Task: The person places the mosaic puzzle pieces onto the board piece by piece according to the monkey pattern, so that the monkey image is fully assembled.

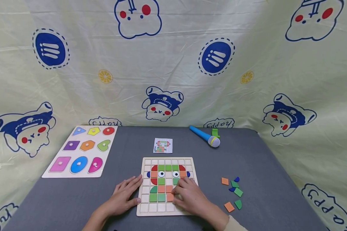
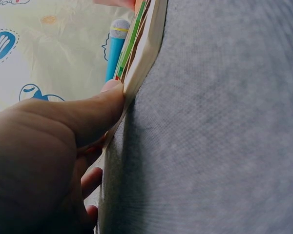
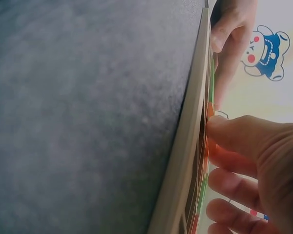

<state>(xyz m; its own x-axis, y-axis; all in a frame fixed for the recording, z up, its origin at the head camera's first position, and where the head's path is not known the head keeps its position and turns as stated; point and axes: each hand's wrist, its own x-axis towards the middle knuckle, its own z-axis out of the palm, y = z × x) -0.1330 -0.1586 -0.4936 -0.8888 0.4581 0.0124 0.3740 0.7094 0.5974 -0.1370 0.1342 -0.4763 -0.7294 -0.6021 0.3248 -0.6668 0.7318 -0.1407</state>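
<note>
A wooden grid board [image 1: 180, 210] lies on the table, partly filled with red, green, orange and blue tiles and two eye tiles. My left hand [image 1: 124, 196] rests at its left edge, fingers extended, and in the left wrist view the thumb [image 2: 100, 107] touches the rim. Over the board's right half, my right hand [image 1: 190, 196] pinches an orange square tile [image 1: 170, 197] at the grid surface. The right wrist view shows the thumb [image 3: 234, 130] and fingertips against orange tiles; the fingers hide part of the grid. A small pattern card [image 1: 163, 140] lies behind the board.
Loose orange, green and blue tiles, including an orange square [image 1: 229, 207], lie right of the board. A blue toy microphone [image 1: 200, 133] and a green piece [image 1: 215, 132] sit at the back. A knobbed shape puzzle [image 1: 72, 150] lies at the left. Patterned cloth [image 1: 173, 64] hangs behind the table.
</note>
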